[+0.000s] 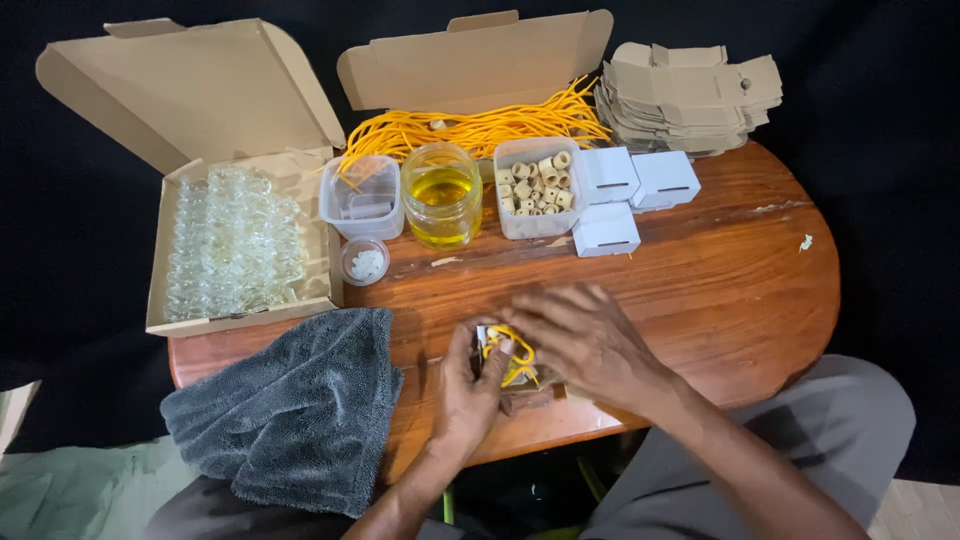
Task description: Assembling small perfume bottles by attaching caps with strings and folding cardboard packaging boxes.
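Observation:
My left hand (467, 385) and my right hand (580, 340) meet near the front edge of the wooden table (700, 290). Between them sits a small clear bottle with a yellow cord (508, 350) looped at its top. The left hand's fingers wrap the bottle from the left. The right hand's fingers press on the cord from the right and above. Most of the bottle is hidden by the hands.
A grey towel (290, 410) drapes the front left. Behind are an open carton of small glass bottles (235, 245), a jar of yellow liquid (441, 193), tubs of cork rings (537, 185), a box of yellow cords (480, 125), white boxes (620, 190) and flat cardboard blanks (685, 95).

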